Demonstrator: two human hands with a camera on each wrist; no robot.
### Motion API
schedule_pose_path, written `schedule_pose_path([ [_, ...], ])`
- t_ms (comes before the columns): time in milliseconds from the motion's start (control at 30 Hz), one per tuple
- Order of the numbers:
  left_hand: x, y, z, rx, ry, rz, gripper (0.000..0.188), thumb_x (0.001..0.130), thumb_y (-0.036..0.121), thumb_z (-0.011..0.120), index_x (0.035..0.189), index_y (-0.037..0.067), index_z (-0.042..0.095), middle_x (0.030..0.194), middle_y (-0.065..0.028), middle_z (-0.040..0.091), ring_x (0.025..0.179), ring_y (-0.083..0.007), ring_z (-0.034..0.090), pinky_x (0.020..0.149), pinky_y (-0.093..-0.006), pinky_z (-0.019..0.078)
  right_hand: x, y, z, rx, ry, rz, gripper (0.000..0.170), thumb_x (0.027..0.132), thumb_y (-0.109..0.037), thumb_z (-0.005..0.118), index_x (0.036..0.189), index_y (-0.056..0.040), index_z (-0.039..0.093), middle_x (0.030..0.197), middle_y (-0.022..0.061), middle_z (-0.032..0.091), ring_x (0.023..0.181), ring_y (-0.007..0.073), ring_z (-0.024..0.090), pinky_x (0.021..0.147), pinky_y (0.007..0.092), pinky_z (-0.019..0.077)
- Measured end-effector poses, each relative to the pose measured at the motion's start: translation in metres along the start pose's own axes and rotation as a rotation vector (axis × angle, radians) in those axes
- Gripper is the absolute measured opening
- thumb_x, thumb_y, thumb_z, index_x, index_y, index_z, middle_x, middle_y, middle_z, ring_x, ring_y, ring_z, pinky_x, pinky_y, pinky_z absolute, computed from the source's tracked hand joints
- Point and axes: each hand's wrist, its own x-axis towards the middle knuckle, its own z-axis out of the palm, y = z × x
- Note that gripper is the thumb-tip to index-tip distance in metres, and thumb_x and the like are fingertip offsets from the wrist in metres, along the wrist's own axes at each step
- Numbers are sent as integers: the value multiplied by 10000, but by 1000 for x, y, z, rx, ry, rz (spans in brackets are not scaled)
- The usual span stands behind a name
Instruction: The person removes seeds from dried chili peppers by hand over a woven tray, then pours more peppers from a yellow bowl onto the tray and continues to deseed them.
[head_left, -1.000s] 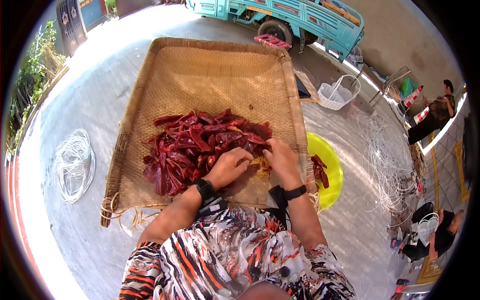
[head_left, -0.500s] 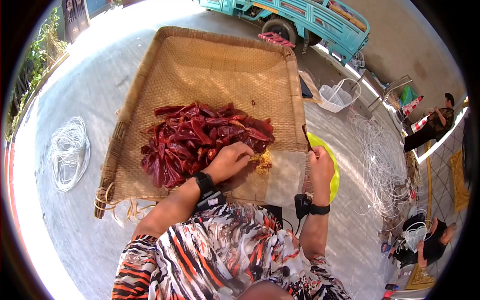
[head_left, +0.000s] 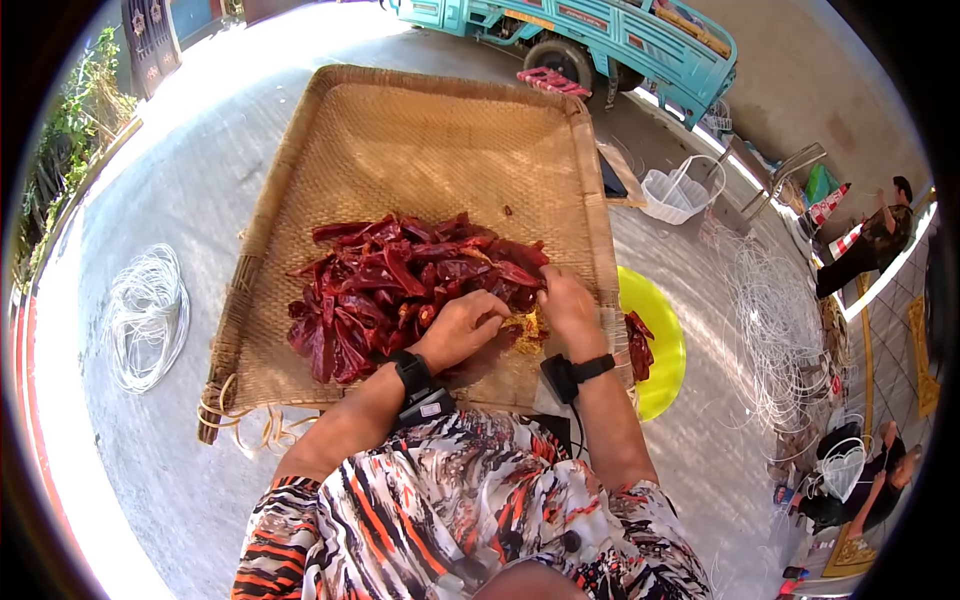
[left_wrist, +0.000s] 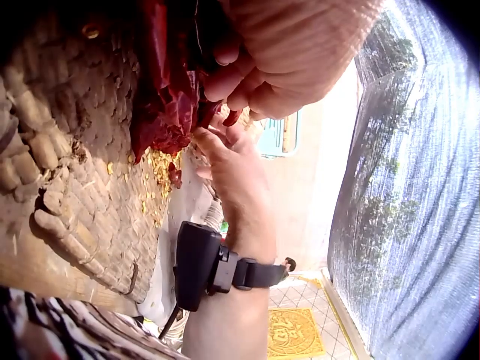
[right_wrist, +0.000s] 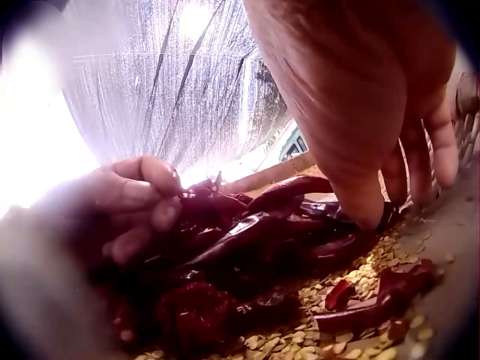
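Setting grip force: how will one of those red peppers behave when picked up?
The red peppers look wrinkled, flattened and thin-skinned, so probably light and floppy, unlikely to roll. Small red scraps among loose seeds suggest a hard grip might tear or shed bits. Being heaped together, neighbours may drag along.

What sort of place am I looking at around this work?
Probably a household yard or driveway, outdoors: a turquoise cargo vehicle stands on sunlit paving, and leafy plants grow along one edge.
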Motion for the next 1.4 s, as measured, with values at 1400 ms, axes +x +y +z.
schedule_pose_path([
  [1400, -2, -2, 1, -122, -6, -88, 192, 942, 87, 636, 1119, 12, 634, 976, -96, 617, 846, -164, 610, 750, -306, 505, -32, -15, 7, 189, 36, -328, 257, 804, -52, 652, 1059, -85, 653, 1077, 115, 618, 1086, 351, 552, 927, 444, 446],
])
